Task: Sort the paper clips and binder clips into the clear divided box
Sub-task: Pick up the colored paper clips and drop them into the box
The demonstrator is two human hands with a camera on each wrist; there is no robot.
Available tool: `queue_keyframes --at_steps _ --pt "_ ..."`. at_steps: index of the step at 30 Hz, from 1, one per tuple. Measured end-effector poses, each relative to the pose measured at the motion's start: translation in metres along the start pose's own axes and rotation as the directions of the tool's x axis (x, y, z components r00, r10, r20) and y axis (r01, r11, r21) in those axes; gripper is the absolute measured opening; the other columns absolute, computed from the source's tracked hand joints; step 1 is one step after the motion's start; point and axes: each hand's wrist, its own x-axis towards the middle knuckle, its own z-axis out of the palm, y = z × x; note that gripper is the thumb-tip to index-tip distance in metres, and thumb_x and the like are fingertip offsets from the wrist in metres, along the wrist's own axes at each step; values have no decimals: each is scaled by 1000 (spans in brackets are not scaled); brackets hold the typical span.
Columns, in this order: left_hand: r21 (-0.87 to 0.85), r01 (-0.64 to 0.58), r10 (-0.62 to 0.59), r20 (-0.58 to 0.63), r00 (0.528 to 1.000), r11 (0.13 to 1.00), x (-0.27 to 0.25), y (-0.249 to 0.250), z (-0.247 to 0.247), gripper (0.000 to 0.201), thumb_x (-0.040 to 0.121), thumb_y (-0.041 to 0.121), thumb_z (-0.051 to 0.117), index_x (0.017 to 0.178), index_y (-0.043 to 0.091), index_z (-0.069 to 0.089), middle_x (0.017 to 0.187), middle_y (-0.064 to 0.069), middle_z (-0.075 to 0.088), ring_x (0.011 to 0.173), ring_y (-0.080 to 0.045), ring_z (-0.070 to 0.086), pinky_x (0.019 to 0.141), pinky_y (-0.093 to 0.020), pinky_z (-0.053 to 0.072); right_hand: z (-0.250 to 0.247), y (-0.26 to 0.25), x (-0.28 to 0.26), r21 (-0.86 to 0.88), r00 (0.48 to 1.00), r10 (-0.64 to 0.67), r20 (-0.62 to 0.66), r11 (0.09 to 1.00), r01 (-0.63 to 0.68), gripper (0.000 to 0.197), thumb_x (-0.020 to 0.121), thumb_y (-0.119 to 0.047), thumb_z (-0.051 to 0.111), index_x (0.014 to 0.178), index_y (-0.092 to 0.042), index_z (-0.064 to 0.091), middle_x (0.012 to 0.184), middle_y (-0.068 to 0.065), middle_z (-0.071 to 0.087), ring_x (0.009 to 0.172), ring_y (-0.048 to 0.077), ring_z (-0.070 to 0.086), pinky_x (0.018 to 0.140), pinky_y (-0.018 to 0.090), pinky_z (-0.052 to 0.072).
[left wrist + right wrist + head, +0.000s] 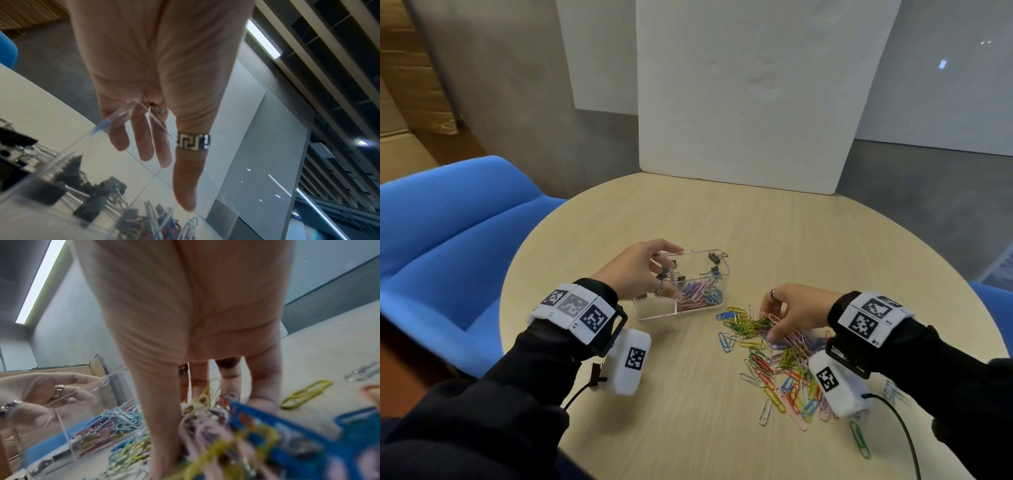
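The clear divided box (717, 303) sits mid-table, and my left hand (667, 270) grips its left end, thumb on the near wall and fingers over the far rim. Its far compartment holds black binder clips (714, 257); the near one holds coloured paper clips (700, 291). In the left wrist view my left hand (164, 178) lies against the box wall (61, 162), with binder clips (47, 191) inside. To the right, my right hand (770, 323) reaches down into the loose paper clip pile (780, 363). In the right wrist view my right hand (197, 415) pinches a bunch of clips (207, 395).
The round wooden table (756, 219) has a white foam board (750, 102) standing at its far edge. A blue sofa (448, 240) lies to the left. A single green clip (859, 438) and a black cable (904, 431) lie near the right front.
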Motion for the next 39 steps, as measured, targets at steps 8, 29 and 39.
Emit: queue_keyframes --at_steps 8,29,39 --pt "-8 -4 4 -1 1000 1000 -1 1 0 68 64 21 84 121 34 51 106 8 61 98 -10 56 75 -22 48 -7 7 7 52 991 -27 -130 998 34 26 70 -23 80 94 -16 71 69 -4 60 61 10 53 65 25 44" --pt "-16 -29 29 -5 1000 999 1 -2 1 64 63 20 85 115 37 50 103 6 61 94 -10 57 75 -36 55 -20 -98 29 7 737 -480 -476 836 549 19 78 -8 72 96 -12 74 88 6 74 82 15 69 79 20 53" --pt "-37 -44 44 -4 999 998 3 -7 1 71 62 20 86 122 32 52 100 7 61 95 -12 58 61 -17 44 -31 -99 23 -247 834 -493 -248 865 438 27 93 -33 52 97 -14 70 82 -5 69 71 9 61 65 18 45"
